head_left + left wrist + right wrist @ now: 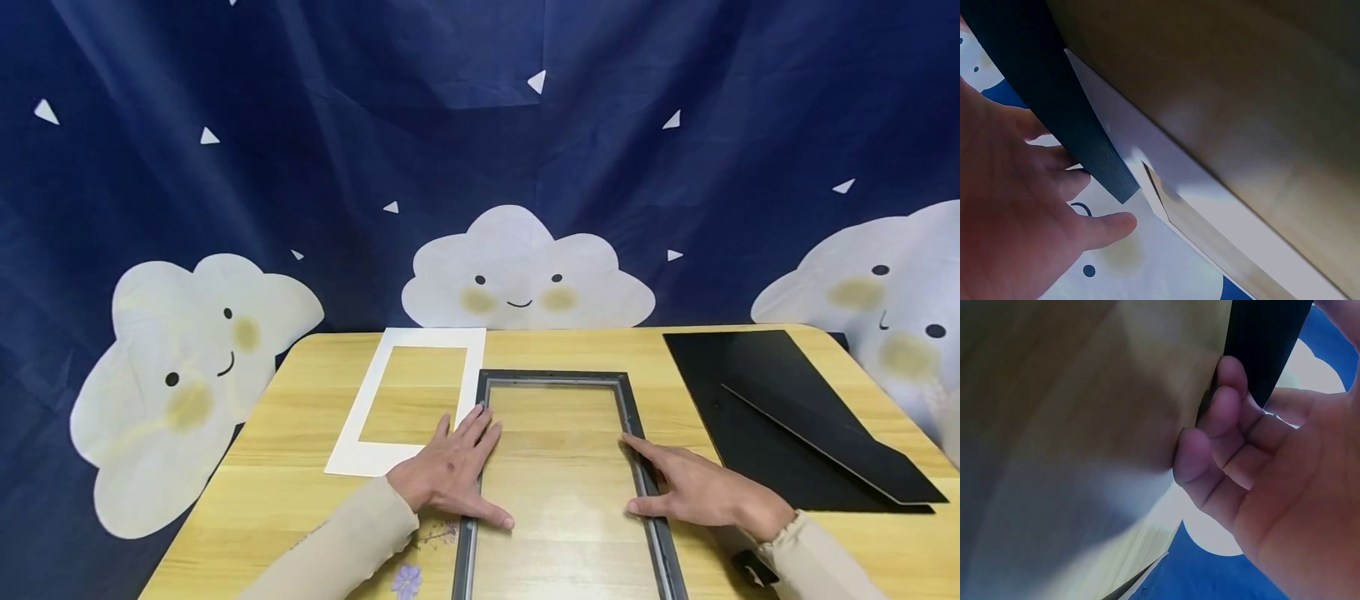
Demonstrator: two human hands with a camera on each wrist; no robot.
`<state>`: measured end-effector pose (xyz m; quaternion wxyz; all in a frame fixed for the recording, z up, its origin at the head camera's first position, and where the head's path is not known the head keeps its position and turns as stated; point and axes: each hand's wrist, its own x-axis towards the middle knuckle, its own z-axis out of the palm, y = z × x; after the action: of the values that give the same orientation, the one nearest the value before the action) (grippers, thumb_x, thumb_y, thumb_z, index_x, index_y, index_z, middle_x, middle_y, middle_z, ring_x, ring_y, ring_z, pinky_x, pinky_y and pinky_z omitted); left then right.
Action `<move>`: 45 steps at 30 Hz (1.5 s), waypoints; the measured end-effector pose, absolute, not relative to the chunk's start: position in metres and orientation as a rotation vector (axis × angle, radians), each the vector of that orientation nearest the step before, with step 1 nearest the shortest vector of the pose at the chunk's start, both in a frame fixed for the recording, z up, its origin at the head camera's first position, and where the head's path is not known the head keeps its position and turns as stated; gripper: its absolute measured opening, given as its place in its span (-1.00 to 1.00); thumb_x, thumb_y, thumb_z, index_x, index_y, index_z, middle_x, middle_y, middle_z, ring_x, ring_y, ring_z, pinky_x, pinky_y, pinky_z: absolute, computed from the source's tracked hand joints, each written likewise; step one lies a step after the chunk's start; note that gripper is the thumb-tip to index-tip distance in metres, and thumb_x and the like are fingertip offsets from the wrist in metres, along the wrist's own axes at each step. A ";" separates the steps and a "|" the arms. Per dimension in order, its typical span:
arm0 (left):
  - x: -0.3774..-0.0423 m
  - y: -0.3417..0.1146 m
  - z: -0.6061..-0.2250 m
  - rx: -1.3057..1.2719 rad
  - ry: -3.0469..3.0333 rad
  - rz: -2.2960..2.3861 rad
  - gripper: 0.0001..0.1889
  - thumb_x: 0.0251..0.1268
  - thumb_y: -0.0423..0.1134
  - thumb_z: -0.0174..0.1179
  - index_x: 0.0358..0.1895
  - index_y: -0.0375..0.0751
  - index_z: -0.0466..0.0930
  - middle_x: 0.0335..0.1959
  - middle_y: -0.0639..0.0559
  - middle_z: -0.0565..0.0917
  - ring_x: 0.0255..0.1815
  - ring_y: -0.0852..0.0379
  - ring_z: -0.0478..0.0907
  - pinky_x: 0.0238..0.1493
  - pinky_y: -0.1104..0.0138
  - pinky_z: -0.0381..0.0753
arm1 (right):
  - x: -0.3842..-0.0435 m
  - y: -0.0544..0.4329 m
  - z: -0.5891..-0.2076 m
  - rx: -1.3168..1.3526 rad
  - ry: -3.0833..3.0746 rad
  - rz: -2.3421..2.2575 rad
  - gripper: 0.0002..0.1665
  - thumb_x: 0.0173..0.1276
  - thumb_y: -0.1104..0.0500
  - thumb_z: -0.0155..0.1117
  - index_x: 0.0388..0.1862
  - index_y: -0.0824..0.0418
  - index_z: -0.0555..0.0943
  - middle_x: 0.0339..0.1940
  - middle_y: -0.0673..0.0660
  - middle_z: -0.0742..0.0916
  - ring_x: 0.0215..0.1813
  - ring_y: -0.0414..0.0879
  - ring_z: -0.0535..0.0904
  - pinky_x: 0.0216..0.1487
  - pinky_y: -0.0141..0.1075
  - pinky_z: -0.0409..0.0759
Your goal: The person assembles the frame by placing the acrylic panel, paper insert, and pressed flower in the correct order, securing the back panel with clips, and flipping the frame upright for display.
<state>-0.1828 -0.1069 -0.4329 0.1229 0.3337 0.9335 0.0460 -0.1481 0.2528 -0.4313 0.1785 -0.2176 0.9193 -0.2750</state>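
A black picture frame [555, 377] lies on the table between both hands, with small metal tabs along its inner edge. Whether glass sits in it I cannot tell. My left hand [450, 475] rests across the frame's left side, fingers spread and straight, thumb reaching over the opening. At the right side, my right hand [697, 487] grips the frame, thumb and index over its inner edge. Its other fingers [1219, 412] curl down along the outer side in the right wrist view. Left of the frame lies a white mat board [367, 400] with a rectangular window.
A black backing board [697, 358] with its easel leg [825, 433] lies at the right. Near my left forearm are a purple flower [407, 581] and a thin pressed sprig [442, 533]. Behind the wooden table [292, 400] hangs a blue cloud-print curtain [450, 125].
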 end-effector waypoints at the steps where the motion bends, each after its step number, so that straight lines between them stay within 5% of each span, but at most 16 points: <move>1: -0.183 -0.106 -0.433 0.976 2.721 0.133 0.35 -0.18 0.68 0.15 0.61 -0.18 -0.01 0.62 -0.21 -0.05 0.63 -0.07 -0.25 0.47 -0.25 -0.11 | -0.148 0.253 -0.431 -0.609 2.597 -0.781 0.17 0.24 -0.35 0.35 0.57 0.31 0.16 0.29 0.28 0.54 0.02 -0.08 0.50 -0.06 -0.21 0.51; 8: -0.185 -0.098 -0.432 0.982 2.729 0.095 0.35 -0.17 0.69 0.12 0.61 -0.17 -0.03 0.62 -0.20 -0.08 0.63 -0.06 -0.26 0.48 -0.24 -0.10 | -0.149 0.260 -0.426 -0.604 2.597 -0.771 0.18 0.26 -0.35 0.33 0.58 0.32 0.12 0.02 0.10 0.59 -0.18 -0.16 0.44 -0.23 -0.28 0.35; 14: -0.181 -0.101 -0.428 0.951 2.723 0.117 0.35 -0.17 0.69 0.12 0.61 -0.16 -0.02 0.63 -0.20 -0.12 0.63 -0.06 -0.27 0.49 -0.21 -0.13 | -0.149 0.259 -0.424 -0.619 2.599 -0.758 0.18 0.27 -0.37 0.30 0.58 0.33 0.12 0.35 0.34 0.49 0.07 -0.03 0.53 -0.06 -0.15 0.51; 17: -0.179 -0.105 -0.425 0.948 2.722 0.130 0.34 -0.16 0.68 0.13 0.62 -0.15 -0.03 0.63 -0.19 -0.13 0.63 -0.04 -0.29 0.49 -0.21 -0.15 | -0.148 0.259 -0.423 -0.628 2.593 -0.777 0.18 0.27 -0.35 0.31 0.58 0.33 0.12 0.35 0.37 0.49 0.13 0.04 0.54 0.00 -0.08 0.54; 24: -0.173 -0.108 -0.421 0.972 2.712 0.108 0.35 -0.17 0.67 0.16 0.61 -0.16 -0.03 0.63 -0.19 -0.11 0.63 -0.03 -0.28 0.47 -0.25 -0.14 | -0.147 0.261 -0.418 -0.684 2.594 -0.788 0.18 0.26 -0.32 0.35 0.57 0.37 0.13 0.11 0.21 0.59 -0.06 -0.07 0.49 -0.11 -0.17 0.52; 35: -0.167 -0.099 -0.417 0.947 2.706 0.087 0.35 -0.16 0.67 0.15 0.62 -0.15 -0.07 0.64 -0.20 -0.19 0.63 -0.01 -0.36 0.49 -0.22 -0.18 | -0.144 0.268 -0.411 -0.685 2.594 -0.767 0.21 0.25 -0.33 0.34 0.57 0.39 0.10 0.35 0.41 0.47 0.11 0.04 0.55 -0.01 -0.09 0.56; 45: -0.168 -0.097 -0.417 0.922 2.689 0.072 0.37 -0.17 0.68 0.15 0.63 -0.15 -0.11 0.64 -0.19 -0.23 0.63 0.00 -0.40 0.50 -0.20 -0.20 | -0.145 0.268 -0.408 -0.706 2.617 -0.717 0.20 0.26 -0.33 0.33 0.57 0.40 0.11 0.14 0.23 0.57 -0.03 -0.06 0.51 -0.07 -0.13 0.53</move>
<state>-0.1679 -0.0970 -0.4172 0.1484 0.3207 0.9352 0.0250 -0.1445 0.2682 -0.4080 0.1682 -0.2483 0.9200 -0.2521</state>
